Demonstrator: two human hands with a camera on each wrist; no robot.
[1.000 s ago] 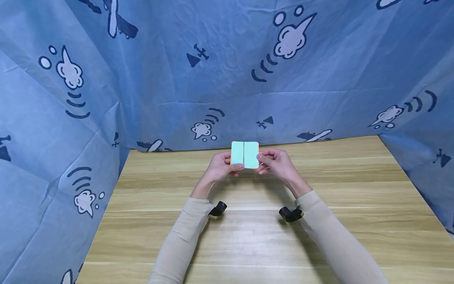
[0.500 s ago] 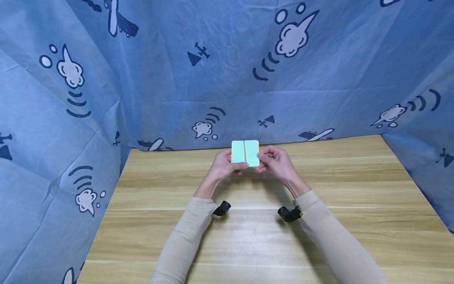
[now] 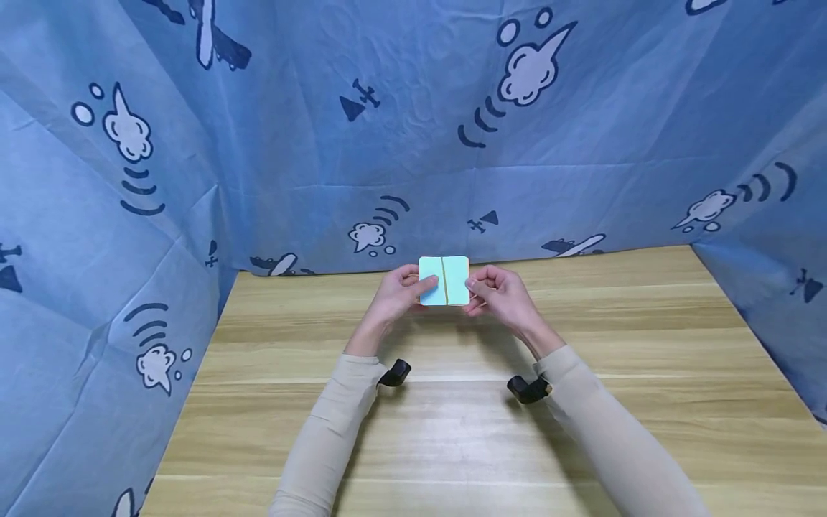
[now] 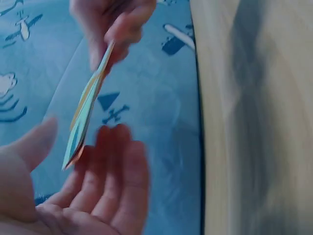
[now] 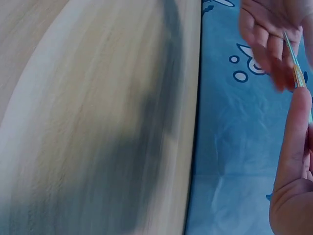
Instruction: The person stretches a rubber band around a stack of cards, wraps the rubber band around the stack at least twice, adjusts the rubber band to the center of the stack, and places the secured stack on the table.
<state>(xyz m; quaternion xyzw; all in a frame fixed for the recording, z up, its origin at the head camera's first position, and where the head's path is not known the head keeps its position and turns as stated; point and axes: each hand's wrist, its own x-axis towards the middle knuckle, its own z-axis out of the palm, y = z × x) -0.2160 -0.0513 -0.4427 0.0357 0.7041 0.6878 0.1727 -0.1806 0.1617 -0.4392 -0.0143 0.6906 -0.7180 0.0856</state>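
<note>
A thin stack of square mint-green paper cards [image 3: 457,273] with rounded corners is held up over the far side of the table. A tan rubber band [image 3: 445,289] runs down its middle, slightly slanted, and orange shows at the stack's edge. My right hand [image 3: 507,298] pinches the right edge between thumb and fingers. At the left side, my left hand [image 3: 393,296] is spread, its thumb overlapping the card face in the head view. In the left wrist view, the thumb stands apart from the stack [image 4: 84,120], and the fingers [image 4: 132,171] extend loosely behind it.
The wooden table [image 3: 465,445] reaches to a blue printed cloth [image 3: 413,143] hanging behind and at both sides. Black wrist cameras [image 3: 395,373] sit below the sleeves, close over the tabletop.
My left thumb has left the stack's lower edge, moved up over its face and loosened. The rubber band now shows slightly slanted and curved. My right hand keeps its pinch.
</note>
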